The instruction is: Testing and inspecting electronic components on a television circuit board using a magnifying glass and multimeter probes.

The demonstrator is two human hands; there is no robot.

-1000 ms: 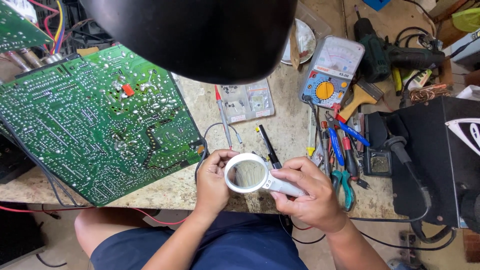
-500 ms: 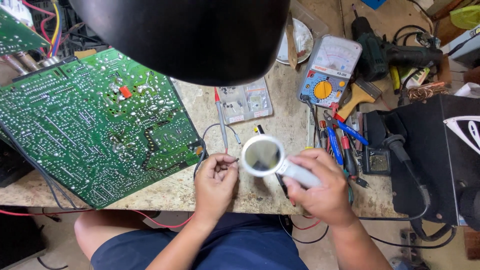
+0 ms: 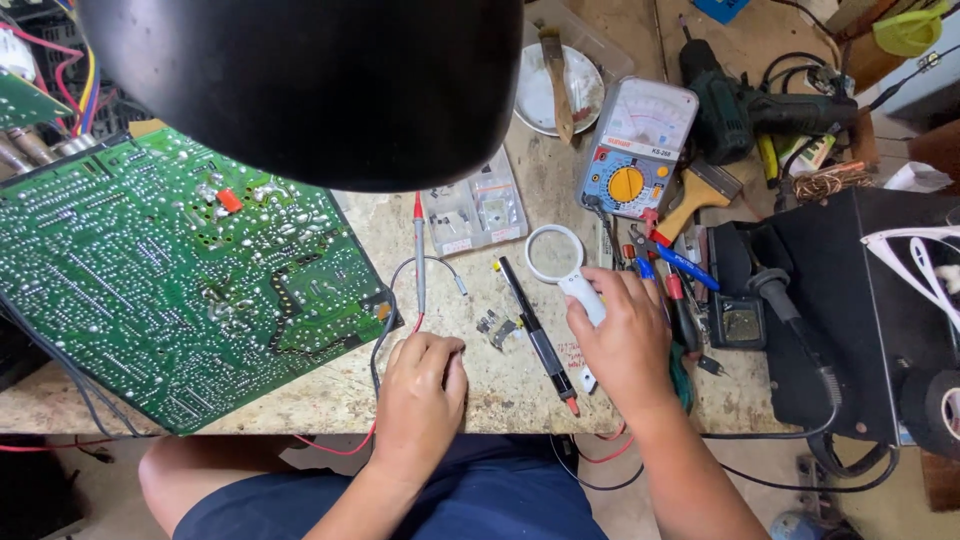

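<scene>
Looking down at the worktop (image 3: 330, 395), we take the magnifying glass (image 3: 557, 253) as our landmark. Our right hand (image 3: 622, 340) is wrapped around its white handle, just below the round lens, and the lens lies low over the worktop. Left of the magnifying glass, beyond a black probe pen (image 3: 537, 335) lying at a slant, our left hand (image 3: 420, 395) rests on the worktop with its fingers curled in (whether anything small sits inside it we cannot tell). A red probe (image 3: 419, 255) points up the worktop to the left of the lens, near a clear parts box (image 3: 475, 212). Far left of the magnifying glass lies a large green circuit board (image 3: 170, 290), tilted. Just above and right of the lens stands an analogue multimeter (image 3: 638, 150) with an orange dial. A black lamp shade (image 3: 310, 80) hangs over it all, upper left of the lens.
</scene>
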